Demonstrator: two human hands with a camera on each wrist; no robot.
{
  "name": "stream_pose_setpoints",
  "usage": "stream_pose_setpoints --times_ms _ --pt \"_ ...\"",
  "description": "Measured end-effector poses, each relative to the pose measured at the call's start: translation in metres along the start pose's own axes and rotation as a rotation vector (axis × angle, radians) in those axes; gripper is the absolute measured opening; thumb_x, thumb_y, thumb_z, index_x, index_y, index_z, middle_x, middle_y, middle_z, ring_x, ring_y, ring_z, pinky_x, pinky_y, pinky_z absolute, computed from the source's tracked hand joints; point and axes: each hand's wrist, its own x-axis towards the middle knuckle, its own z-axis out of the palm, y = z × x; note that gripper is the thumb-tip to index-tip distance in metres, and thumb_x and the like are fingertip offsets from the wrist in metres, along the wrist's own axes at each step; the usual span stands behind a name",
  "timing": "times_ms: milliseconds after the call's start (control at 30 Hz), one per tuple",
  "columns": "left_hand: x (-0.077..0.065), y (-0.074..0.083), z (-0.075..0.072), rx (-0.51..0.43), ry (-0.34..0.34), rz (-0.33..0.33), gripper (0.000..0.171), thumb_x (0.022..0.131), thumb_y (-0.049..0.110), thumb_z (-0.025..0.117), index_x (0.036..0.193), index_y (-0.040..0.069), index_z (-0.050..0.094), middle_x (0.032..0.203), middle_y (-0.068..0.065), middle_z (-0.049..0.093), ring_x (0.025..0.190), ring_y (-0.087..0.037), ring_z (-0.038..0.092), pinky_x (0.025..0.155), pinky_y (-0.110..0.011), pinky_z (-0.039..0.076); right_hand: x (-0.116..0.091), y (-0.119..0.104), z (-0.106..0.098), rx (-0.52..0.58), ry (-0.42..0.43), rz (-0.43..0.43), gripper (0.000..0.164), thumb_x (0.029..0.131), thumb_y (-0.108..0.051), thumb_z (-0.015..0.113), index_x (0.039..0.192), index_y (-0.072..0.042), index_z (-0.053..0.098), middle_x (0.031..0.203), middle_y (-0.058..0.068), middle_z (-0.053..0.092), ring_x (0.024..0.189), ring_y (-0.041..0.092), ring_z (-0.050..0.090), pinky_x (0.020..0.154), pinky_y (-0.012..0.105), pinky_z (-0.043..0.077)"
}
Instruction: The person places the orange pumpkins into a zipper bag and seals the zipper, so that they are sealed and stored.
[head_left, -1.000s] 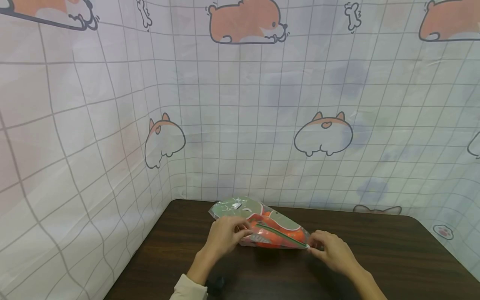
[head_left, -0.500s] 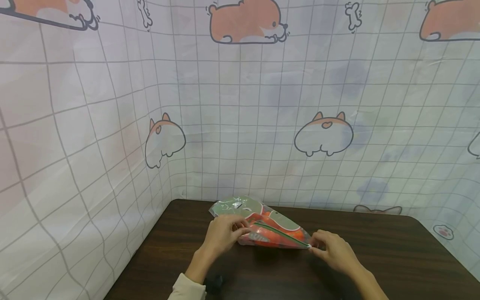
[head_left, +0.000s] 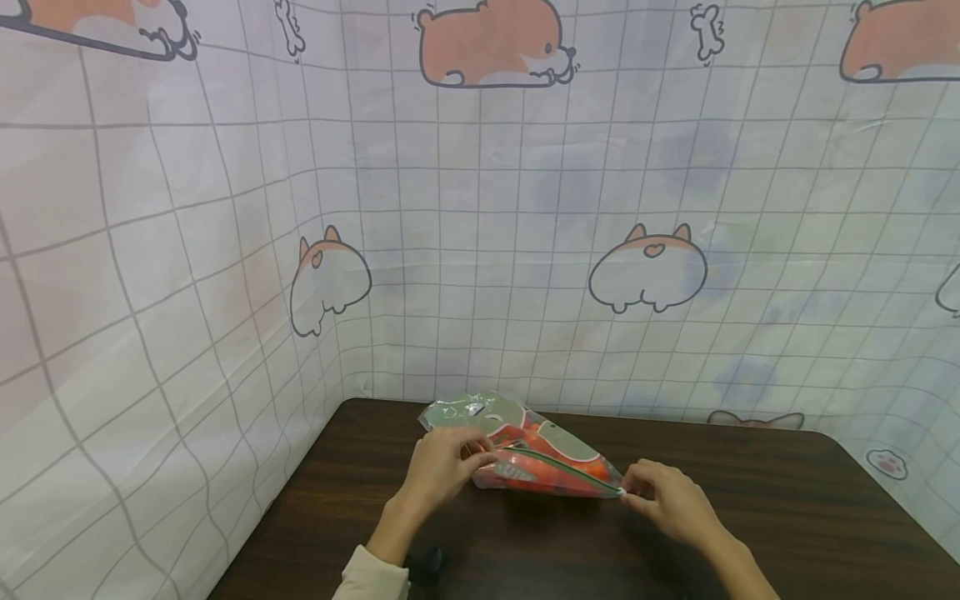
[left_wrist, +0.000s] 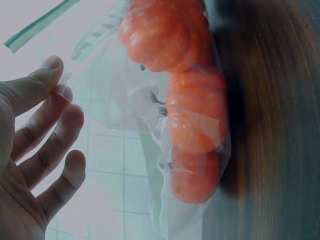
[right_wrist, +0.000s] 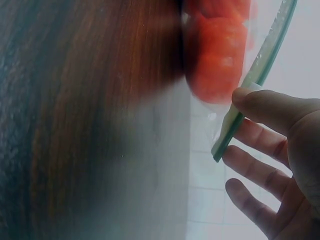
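Note:
A clear zip bag [head_left: 480,410], printed in green and red, lies on its side on the dark wooden table. Through its film show several ribbed, orange-red vegetables [left_wrist: 197,110] like small pumpkins, with dark stems. My left hand [head_left: 441,467] pinches a corner of the clear film between thumb and index finger, its other fingers spread. At the bag's right end, my right hand [head_left: 667,497] holds the green zip strip [right_wrist: 272,52] near its end, between thumb and fingers. A white slider [right_wrist: 255,86] sits on the strip right at the thumb tip.
The brown table [head_left: 750,475] extends to both sides of the bag. A pale cloth wall [head_left: 480,333] with grid lines and cartoon dogs rises behind it. A small dark object [head_left: 427,565] shows by the left sleeve [head_left: 375,575].
My left hand has shifted slightly left and away from me, drawing the film with it. The bag's near side looks more stretched. My right hand has moved very slightly right with the strip's end.

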Motion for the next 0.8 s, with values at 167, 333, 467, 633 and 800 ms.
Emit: stream_pose_setpoints --times_ms 167,333,467,633,800 --pt "0.0007 -0.0013 -0.0004 0.007 -0.003 -0.010 0.008 0.085 0.035 0.079 0.083 0.028 0.075 0.072 0.016 0.069 0.058 0.006 0.051 0.055 -0.019 0.042 0.0002 0.0012 -0.0002 -0.001 0.002 0.006 0.013 0.087 -0.023 0.080 0.086 -0.025 0.067 0.081 -0.019 0.058 0.070 -0.005 0.050 0.059 0.023 0.041" --pt "0.0001 -0.0026 -0.0011 0.008 -0.003 -0.023 0.008 0.086 0.035 0.079 0.083 0.028 0.075 0.073 0.017 0.069 0.058 0.006 0.051 0.056 -0.019 0.042 -0.0004 0.0014 -0.0008 0.006 -0.003 0.029 0.014 0.087 -0.024 0.080 0.086 -0.026 0.067 0.080 -0.018 0.057 0.069 -0.004 0.049 0.058 0.023 0.040" --pt "-0.0001 -0.0036 -0.0023 0.002 0.000 -0.030 0.009 0.086 0.036 0.078 0.084 0.028 0.075 0.073 0.017 0.069 0.058 0.006 0.052 0.056 -0.019 0.043 -0.0004 0.0017 -0.0018 0.005 -0.002 0.056 0.016 0.086 -0.024 0.080 0.085 -0.029 0.066 0.080 -0.018 0.058 0.070 -0.003 0.050 0.059 0.024 0.040" --pt "-0.0003 -0.0039 -0.0039 -0.005 0.012 -0.026 0.008 0.085 0.034 0.079 0.084 0.027 0.076 0.073 0.015 0.071 0.058 0.005 0.054 0.056 -0.019 0.043 -0.0011 0.0033 -0.0033 0.001 -0.004 0.065 0.017 0.086 -0.022 0.080 0.085 -0.031 0.065 0.080 -0.018 0.059 0.071 -0.003 0.051 0.060 0.025 0.041" --pt "-0.0009 -0.0044 -0.0043 -0.002 0.015 -0.032 0.007 0.085 0.033 0.079 0.084 0.027 0.076 0.074 0.015 0.071 0.058 0.005 0.053 0.056 -0.020 0.043 -0.0013 0.0059 -0.0037 -0.001 -0.005 0.072 0.017 0.086 -0.022 0.080 0.085 -0.031 0.065 0.079 -0.018 0.059 0.071 -0.003 0.052 0.060 0.025 0.041"
